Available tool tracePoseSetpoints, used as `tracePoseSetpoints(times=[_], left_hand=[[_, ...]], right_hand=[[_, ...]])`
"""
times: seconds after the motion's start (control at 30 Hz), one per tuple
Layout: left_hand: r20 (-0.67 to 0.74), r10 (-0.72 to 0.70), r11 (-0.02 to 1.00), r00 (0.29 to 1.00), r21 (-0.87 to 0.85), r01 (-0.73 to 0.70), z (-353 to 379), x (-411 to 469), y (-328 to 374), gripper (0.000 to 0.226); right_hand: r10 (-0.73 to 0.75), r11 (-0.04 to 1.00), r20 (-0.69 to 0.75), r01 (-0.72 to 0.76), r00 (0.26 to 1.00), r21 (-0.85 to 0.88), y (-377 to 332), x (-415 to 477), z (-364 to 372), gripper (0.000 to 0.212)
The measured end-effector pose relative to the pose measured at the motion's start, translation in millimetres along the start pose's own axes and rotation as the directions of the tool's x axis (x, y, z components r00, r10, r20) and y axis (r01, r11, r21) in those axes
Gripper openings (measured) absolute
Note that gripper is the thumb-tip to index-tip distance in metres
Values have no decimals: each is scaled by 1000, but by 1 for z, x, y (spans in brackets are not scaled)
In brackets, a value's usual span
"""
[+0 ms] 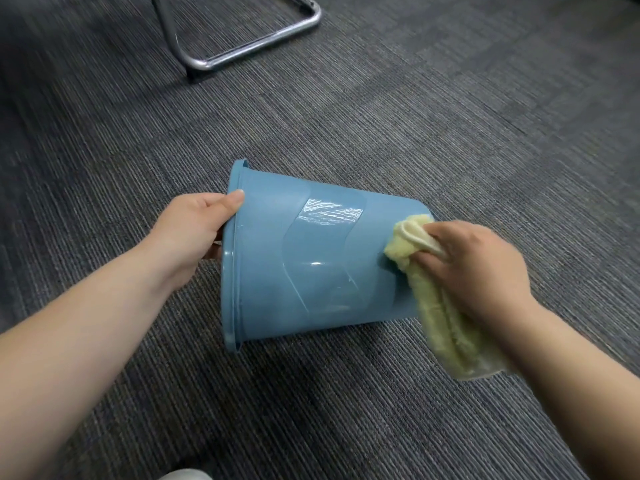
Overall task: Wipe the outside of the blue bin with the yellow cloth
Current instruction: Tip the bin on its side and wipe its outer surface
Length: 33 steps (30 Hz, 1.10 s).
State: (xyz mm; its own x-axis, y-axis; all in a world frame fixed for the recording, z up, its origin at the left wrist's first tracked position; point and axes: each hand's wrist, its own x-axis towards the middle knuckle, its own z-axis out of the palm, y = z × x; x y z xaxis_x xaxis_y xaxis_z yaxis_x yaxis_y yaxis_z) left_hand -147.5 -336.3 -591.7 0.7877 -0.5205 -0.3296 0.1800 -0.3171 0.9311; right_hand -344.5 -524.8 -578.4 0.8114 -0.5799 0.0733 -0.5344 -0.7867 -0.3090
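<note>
I've got the blue bin (pixel 311 258) tipped on its side on the grey carpet (pixel 450 116), mouth to my left, so the wall faces up where I can reach it. My left hand (pixel 194 230) is clamped on the rim, thumb outside, fingers hidden inside, to stop it rolling. My right hand (pixel 478 265) is closed around the bunched yellow cloth (pixel 412 251), pressing it against the wall near the base; its tail hangs loose. Chair frame (pixel 249 46) sits well apart.
</note>
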Motion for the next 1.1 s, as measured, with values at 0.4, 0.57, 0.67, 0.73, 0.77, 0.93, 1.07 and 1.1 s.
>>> tracePoseSetpoints(times=[0.4, 0.57, 0.67, 0.73, 0.77, 0.93, 1.07, 1.1], left_hand=[[-5, 129, 985, 992, 119, -127, -4, -14, -7, 28], [164, 136, 976, 977, 146, -161, -12, -38, -25, 24], [172, 119, 983, 978, 116, -140, -14, -40, -26, 25], [168, 123, 987, 978, 81, -138, -12, -39, -24, 25], [155, 125, 989, 980, 62, -136, -9, -38, -23, 25], [75, 124, 992, 989, -49, -120, -3, -30, -8, 23], [86, 35, 995, 996, -100, -26, -7, -24, -3, 24], [100, 18, 995, 995, -103, -7, -9, -23, -3, 24]], right_hand=[[-45, 999, -21, 46, 999, 27, -17, 5, 14, 25], [-22, 999, -43, 24, 999, 40, -19, 13, 14, 24], [-22, 998, -24, 23, 999, 58, -20, 14, 14, 24], [-14, 997, -41, 18, 999, 81, -21, 14, 10, 24], [-7, 995, -65, 13, 998, 99, -21, 14, 7, 23], [62, 980, -155, -31, 986, 195, -20, 16, -15, 24], [66, 975, -131, -36, 989, 221, -22, 16, -19, 24], [61, 975, -113, -35, 992, 219, -23, 15, -17, 23]])
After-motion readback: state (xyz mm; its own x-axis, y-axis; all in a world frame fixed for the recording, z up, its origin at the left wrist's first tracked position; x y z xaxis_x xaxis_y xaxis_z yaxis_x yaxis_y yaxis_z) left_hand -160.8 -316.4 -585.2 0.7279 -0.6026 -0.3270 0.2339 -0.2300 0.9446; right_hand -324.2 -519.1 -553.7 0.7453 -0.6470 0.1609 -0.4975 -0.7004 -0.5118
